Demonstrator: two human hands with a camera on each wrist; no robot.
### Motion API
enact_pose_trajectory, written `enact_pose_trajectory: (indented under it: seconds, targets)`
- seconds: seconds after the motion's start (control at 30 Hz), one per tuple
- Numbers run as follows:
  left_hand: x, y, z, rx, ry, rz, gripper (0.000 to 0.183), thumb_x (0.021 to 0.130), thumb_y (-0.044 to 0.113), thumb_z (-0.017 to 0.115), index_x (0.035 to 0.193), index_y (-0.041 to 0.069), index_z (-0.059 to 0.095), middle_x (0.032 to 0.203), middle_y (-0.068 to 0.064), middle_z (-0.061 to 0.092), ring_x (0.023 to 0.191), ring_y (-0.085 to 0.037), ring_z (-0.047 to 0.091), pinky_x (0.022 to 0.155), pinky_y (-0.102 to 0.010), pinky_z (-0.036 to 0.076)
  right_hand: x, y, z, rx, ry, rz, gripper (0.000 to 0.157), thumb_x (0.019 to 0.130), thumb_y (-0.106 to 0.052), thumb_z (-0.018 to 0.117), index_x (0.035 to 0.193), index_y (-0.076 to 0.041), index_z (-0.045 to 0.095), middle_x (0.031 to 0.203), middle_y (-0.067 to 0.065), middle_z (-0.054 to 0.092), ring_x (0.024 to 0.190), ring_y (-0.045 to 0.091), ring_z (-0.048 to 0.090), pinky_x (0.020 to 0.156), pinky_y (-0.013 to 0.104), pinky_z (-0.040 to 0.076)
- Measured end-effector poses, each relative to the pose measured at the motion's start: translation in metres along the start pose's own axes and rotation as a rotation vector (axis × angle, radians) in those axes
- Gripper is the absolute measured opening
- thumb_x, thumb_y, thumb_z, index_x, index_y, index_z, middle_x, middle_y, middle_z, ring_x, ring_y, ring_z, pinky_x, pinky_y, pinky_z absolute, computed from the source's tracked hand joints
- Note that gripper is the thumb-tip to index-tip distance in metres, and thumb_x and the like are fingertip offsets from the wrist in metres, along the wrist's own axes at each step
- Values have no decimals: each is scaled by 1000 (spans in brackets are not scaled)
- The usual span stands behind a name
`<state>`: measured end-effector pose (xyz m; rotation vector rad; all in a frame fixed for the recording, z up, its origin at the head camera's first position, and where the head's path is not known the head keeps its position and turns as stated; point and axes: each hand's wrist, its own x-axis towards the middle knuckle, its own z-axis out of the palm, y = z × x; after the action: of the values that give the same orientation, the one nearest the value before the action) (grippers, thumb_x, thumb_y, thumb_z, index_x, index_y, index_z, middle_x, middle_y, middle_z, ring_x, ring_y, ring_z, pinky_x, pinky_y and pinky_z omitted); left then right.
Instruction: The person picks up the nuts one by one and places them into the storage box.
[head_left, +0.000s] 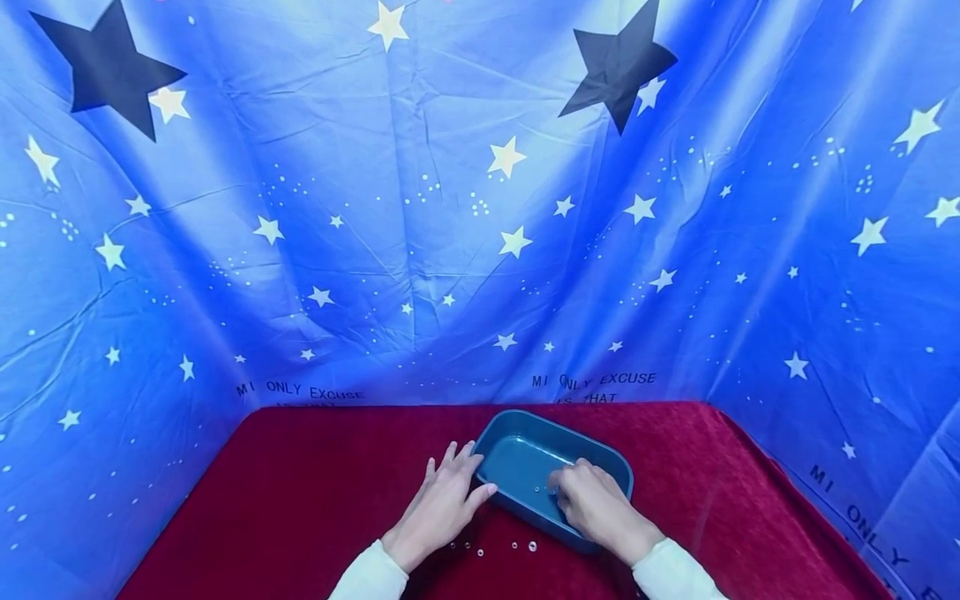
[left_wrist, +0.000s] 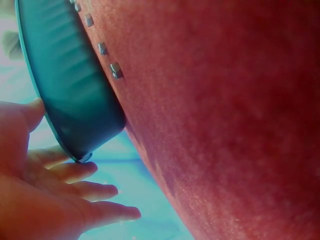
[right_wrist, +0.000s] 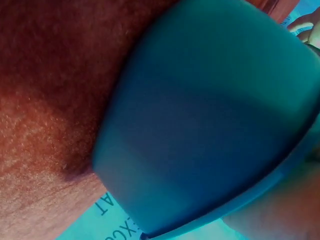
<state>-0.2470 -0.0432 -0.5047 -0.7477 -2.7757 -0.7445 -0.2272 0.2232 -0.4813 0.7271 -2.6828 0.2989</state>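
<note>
A teal rectangular tub (head_left: pixel 517 500) stands on the red cloth, turned at an angle. At its left end is my left hand (head_left: pixel 444 504), fingers spread and fairly straight, with the thumb and index finger touching the rim at the corner. My right hand (head_left: pixel 600 508) reaches over the near rim into the tub, its fingers bent downward near a small metal nut (head_left: pixel 537 490) on the tub floor. Its fingertips are mostly hidden, so I cannot tell whether they pinch anything. Several small metal nuts (left_wrist: pixel 116 70) lie in a loose row on the cloth along the tub's near side.
Red velvet-like cloth (head_left: pixel 300 492) covers the table. A blue curtain (head_left: pixel 420 208) printed with stars and lettering hangs behind it and along both sides. In the right wrist view, the tub's outer wall (right_wrist: pixel 200 125) fills most of the picture.
</note>
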Motion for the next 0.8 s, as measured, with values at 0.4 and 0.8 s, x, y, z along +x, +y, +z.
enact_pose_trajectory:
  seconds: [0.4,0.8]
  targets:
    - [0,2,-1,-16,7,1,62,103,48,54,144,2,53,157,-19,40,148,-46,26,110,-73,24,0,4,7,-52,28,4,21,71,5,71,80,-14,76,71,-3,69,65,16,54,60,36,50]
    - [-1,2,-1,-19,5,-3,62,102,47,55,144,1,53,157,-19,40,148,-46,26,110,-74,24,2,-4,1,-45,28,21,13,75,-7,80,78,-17,73,70,-8,66,67,13,51,60,34,46]
